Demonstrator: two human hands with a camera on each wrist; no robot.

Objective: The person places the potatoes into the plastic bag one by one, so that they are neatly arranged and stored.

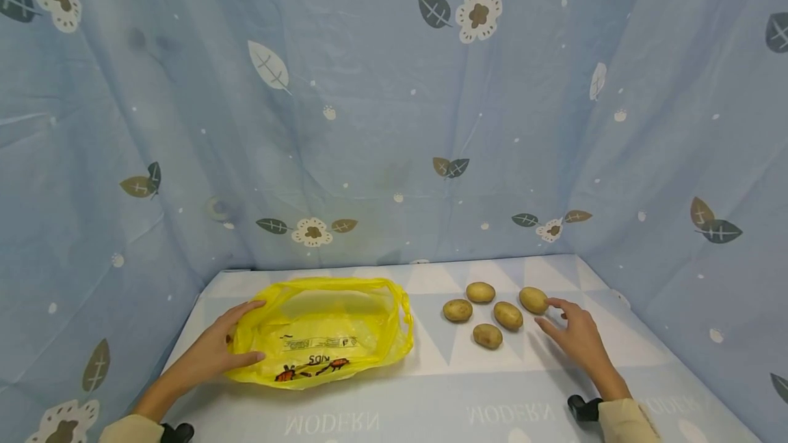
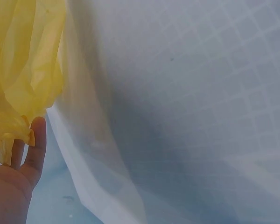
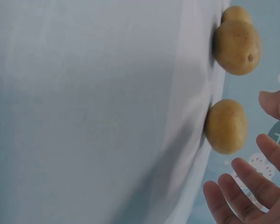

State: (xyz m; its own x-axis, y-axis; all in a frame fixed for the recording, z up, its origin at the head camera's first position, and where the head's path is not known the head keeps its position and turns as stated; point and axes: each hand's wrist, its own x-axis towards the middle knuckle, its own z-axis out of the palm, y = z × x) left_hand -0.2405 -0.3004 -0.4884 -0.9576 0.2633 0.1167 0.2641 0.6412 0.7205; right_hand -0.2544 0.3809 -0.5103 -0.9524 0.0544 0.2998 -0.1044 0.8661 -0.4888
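Yellow plastic bag (image 1: pixel 326 323), mouth open, is gripped at its left end by the left hand (image 1: pixel 215 348); how firmly cannot be judged, the fingers being partly covered. By the right hand (image 1: pixel 575 337) nothing is held: its parted fingers are poised just beside the rightmost potato (image 1: pixel 533 300). Four other potatoes (image 1: pixel 507 316) are seen on the table (image 1: pixel 437 381), toward the bag. For a clean pick-up, the potato should be enclosed between thumb and fingertips, its neighbours left undisturbed.

left sleeve (image 1: pixel 131 430): pale cream | left wrist device (image 1: pixel 177 433): black, rounded, partly out of view | right sleeve (image 1: pixel 626 422): pale cream | right wrist device (image 1: pixel 581 408): black, rounded end
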